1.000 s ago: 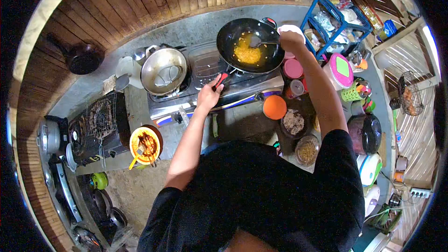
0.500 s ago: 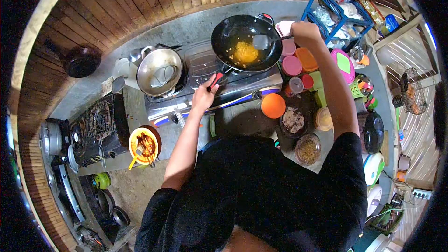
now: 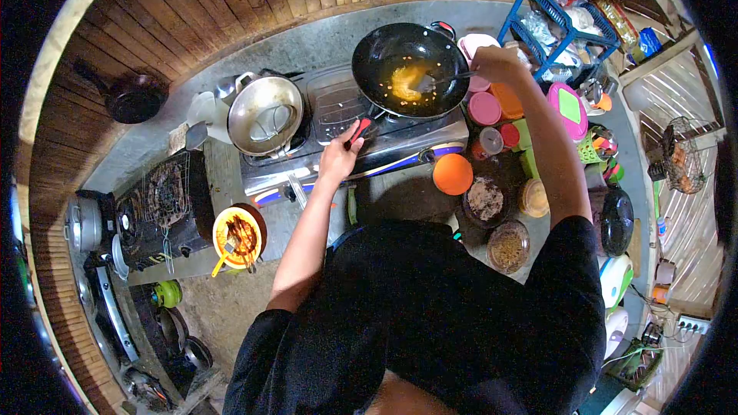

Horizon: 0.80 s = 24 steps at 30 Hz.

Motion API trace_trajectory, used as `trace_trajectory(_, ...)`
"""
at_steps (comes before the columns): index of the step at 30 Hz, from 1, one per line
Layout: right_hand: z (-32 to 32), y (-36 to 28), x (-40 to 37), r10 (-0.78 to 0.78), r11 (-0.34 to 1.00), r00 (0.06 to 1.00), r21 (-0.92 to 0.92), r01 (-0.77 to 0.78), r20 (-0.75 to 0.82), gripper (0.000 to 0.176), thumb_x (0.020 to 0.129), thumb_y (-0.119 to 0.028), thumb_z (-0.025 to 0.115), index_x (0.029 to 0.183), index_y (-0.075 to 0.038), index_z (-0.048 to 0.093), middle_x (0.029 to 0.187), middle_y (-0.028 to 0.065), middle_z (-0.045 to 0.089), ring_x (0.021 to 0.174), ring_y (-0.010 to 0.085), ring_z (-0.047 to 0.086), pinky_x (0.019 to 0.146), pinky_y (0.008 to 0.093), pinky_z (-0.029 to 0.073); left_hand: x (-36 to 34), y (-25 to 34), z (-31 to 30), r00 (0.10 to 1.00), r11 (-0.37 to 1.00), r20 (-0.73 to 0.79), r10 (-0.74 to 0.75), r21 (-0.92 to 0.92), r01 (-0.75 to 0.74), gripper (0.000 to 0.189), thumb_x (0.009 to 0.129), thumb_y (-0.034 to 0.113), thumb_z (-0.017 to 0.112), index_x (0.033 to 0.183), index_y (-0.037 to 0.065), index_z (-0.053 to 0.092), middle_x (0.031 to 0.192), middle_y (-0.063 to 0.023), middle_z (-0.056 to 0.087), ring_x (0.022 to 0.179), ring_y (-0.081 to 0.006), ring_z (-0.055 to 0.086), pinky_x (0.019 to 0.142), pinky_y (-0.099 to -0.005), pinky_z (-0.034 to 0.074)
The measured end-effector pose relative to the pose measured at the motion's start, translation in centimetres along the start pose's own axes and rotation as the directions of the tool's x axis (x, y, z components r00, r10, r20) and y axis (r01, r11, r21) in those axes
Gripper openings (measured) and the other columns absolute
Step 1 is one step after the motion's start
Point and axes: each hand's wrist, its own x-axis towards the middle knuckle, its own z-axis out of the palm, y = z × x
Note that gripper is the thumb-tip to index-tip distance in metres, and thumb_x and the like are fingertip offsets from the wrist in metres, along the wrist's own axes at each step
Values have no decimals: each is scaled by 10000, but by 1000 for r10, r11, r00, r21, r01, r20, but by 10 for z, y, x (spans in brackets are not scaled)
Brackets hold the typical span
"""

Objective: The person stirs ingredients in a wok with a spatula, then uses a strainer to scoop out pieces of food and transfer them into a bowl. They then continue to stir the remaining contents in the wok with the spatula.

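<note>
A black wok (image 3: 384, 50) sits on the right burner of the gas stove (image 3: 392, 147). Yellow egg-like food (image 3: 407, 81) with small pale bits lies in its bottom. My left hand (image 3: 339, 158) is closed around the wok's red and black handle (image 3: 360, 132). Over the wok's right rim, my right hand (image 3: 498, 65) grips the dark handle of a spatula (image 3: 453, 77). The spatula's blade is down in the yellow food and partly blurred. On the left burner rests a metal pan (image 3: 265, 104) with liquid in it.
Several lidded tubs (image 3: 483, 109) crowd the stove's right side, near an orange bowl (image 3: 452, 174). A blue rack (image 3: 550, 19) stands at the back right. A yellow bowl of dark sauce with a brush (image 3: 237, 240) sits at left, beside a grill (image 3: 165, 192).
My right hand has turned, and the spatula's blade has dropped from above the wok's right side into the yellow food, pushing it about. The left hand keeps its grip.
</note>
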Motion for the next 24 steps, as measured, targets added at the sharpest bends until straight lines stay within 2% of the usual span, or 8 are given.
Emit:
trace_trajectory(4, 56, 28, 25, -40, 976, 972, 198, 88, -233, 168, 773, -122, 627, 906, -147, 727, 991, 145, 683, 923, 322, 655, 754, 399, 517, 0, 0, -1, 1000, 1000, 17, -25, -9, 25, 477, 892, 368, 609, 1352, 364, 484, 1184, -141, 627, 1067, -353, 610, 888, -406, 484)
trace_trajectory(7, 55, 34, 29, -113, 990, 954, 49, 131, -276, 187, 787, -104, 616, 911, -180, 733, 1036, 116, 669, 961, 304, 633, 788, 387, 506, 1, -9, 5, 999, 999, -18, 31, -27, -31, 475, 891, 368, 610, 1350, 358, 488, 1163, -151, 633, 1059, -363, 609, 881, -410, 486)
trace_trajectory(9, 11, 22, -3, -296, 953, 905, -23, 304, -304, 170, 810, -153, 550, 920, -70, 649, 842, 172, 676, 803, 357, 666, 674, 439, 533, 4, -14, 7, 999, 998, -20, 48, -37, -49, 473, 892, 369, 610, 1349, 355, 490, 1149, -156, 636, 1057, -368, 607, 877, -411, 487)
trace_trajectory(10, -14, 16, -15, -213, 976, 971, -75, 206, -104, 132, 814, -189, 594, 904, -105, 641, 845, 150, 673, 792, 360, 656, 650, 443, 518, 5, -16, 9, 999, 998, -18, 51, -37, -51, 473, 890, 371, 611, 1347, 353, 492, 1136, -165, 639, 1051, -373, 607, 874, -411, 488)
trace_trajectory(14, -31, 6, -33, -29, 992, 995, -123, 16, -98, 119, 805, -196, 612, 899, -126, 628, 858, 151, 670, 803, 362, 652, 653, 458, 506, 3, -10, 6, 999, 999, -27, 39, -9, -39, 474, 886, 381, 615, 1344, 354, 495, 1113, -182, 644, 1040, -370, 615, 873, -408, 488)
trace_trajectory(18, -29, 6, -28, -106, 991, 991, -94, 99, -79, 167, 788, -195, 618, 908, -79, 634, 850, 165, 678, 785, 355, 666, 635, 456, 511, -2, 7, -4, 996, 998, 62, -62, -5, 63, 476, 909, 334, 604, 1369, 302, 485, 1252, -169, 588, 1180, -338, 553, 975, -374, 439)
trace_trajectory(21, -32, -5, -18, -32, 999, 987, -12, 34, 160, 207, 700, -192, 656, 813, -26, 708, 875, 219, 683, 815, 311, 691, 648, 406, 540, -2, 6, -4, 995, 997, 66, -76, -12, 76, 480, 905, 345, 607, 1368, 332, 479, 1256, -164, 587, 1182, -338, 552, 978, -377, 439)
trace_trajectory(24, -1, -5, 0, -106, 973, 980, -185, 137, 168, 177, 714, -168, 637, 807, -43, 723, 836, 167, 694, 798, 284, 692, 661, 401, 535, -2, 4, -3, 998, 999, 45, -32, -42, 34, 480, 905, 350, 609, 1367, 334, 480, 1254, -164, 589, 1183, -335, 553, 979, -377, 438)
